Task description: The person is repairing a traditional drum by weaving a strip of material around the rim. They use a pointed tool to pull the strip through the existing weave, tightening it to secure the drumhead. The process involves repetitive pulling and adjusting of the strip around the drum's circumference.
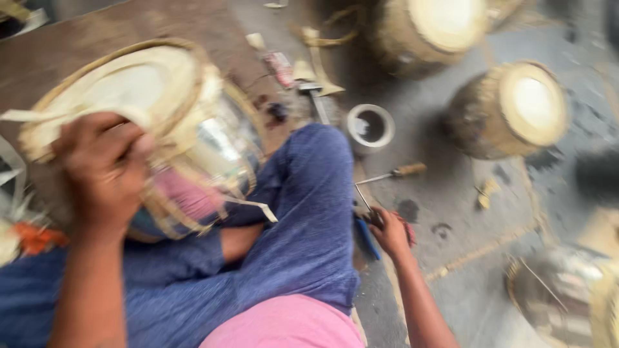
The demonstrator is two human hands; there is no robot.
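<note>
A drum (161,129) with a pale skin head and a shiny metal body rests tilted on my lap. My left hand (103,171) grips its near rim and the pale lacing strap there. My right hand (391,233) reaches down to the floor beside my blue-clad knee (309,193) and closes on a tool with a red and blue handle; the blur hides what kind it is. A thin metal rod sticks up from that spot.
Two finished wooden drums (509,109) (429,29) stand on the grey floor at the back right. A small white bowl (370,127), a wooden-handled awl (393,173), a hammer and strap scraps lie near my knee. A metal drum shell (561,296) sits lower right.
</note>
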